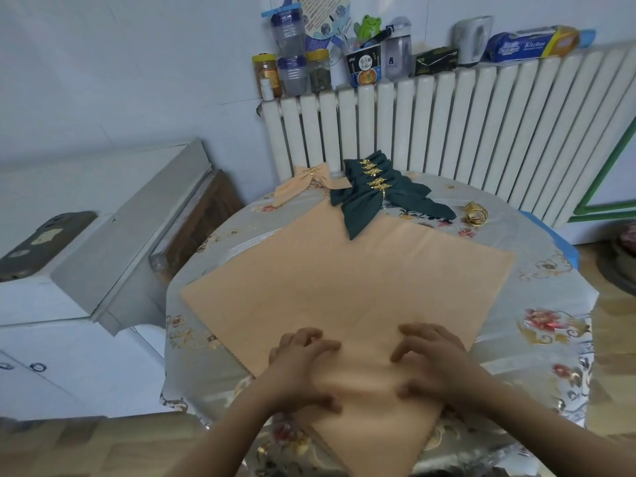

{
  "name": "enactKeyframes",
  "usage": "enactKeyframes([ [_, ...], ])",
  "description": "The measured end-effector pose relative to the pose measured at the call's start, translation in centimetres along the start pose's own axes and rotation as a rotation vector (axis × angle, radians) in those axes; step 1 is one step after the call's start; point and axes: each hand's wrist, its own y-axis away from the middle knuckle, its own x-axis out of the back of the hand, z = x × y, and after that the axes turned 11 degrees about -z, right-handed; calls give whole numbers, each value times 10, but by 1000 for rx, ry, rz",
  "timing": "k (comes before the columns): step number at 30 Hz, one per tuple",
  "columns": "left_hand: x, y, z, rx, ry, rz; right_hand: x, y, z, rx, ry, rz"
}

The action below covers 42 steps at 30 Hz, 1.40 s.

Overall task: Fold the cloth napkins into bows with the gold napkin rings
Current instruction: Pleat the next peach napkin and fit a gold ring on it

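Peach napkin (344, 287) lies under both hands' seemingly curled, pressing fingers (309, 342); far roll (531, 44) reads "Kitchen".

The spread peach napkin (344, 287) lies flat mid-table — open passage above it. Along the far edge stand obstacles: green bows (375, 191), a peach bow (306, 182), loose gold rings (476, 213) — the radiator (447, 125) just behind.
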Motion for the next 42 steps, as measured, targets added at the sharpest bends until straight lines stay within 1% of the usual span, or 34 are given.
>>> enactKeyframes([
  [2,0,2,2,2,34,-1,-6,-2,1,19,-69,127],
  [4,-2,4,5,-8,73,38,-12,-5,3,87,-48,258],
  [5,-4,4,7,-14,97,66,-13,-6,4,108,-32,283],
  [8,-9,5,13,-12,140,124,-16,-5,-1,165,40,283],
  [10,-9,3,16,-31,117,144,-19,0,-3,195,95,259],
  [12,-8,4,17,-43,93,156,-24,6,-5,196,76,221],
  [14,-7,5,18,-45,104,146,-27,8,-8,172,64,227],
  [17,-5,6,19,-43,121,111,-22,5,-15,206,105,234],
  [20,-3,10,19,-82,94,37,-13,7,-21,199,110,89],
  [24,-2,19,26,-93,72,-89,-10,12,-23,140,64,83],
  [26,0,22,27,-134,104,-127,-13,11,-24,121,32,105],
  [28,1,24,24,-225,152,-161,-14,9,-26,79,-9,116],
  [31,4,27,21,-309,147,-149,-12,4,-27,-15,-70,120],
  [35,6,27,20,-273,172,-24,-8,2,-27,-51,-170,157],
  [37,6,28,21,-275,124,-28,-9,2,-27,-49,-209,171],
  [39,3,29,23,-303,52,-50,-10,4,-28,-32,-185,220],
  [40,0,31,25,-308,25,-46,-12,4,-27,17,-121,299],
  [42,-5,30,24,-321,-1,-27,-16,8,-30,208,54,445],
])
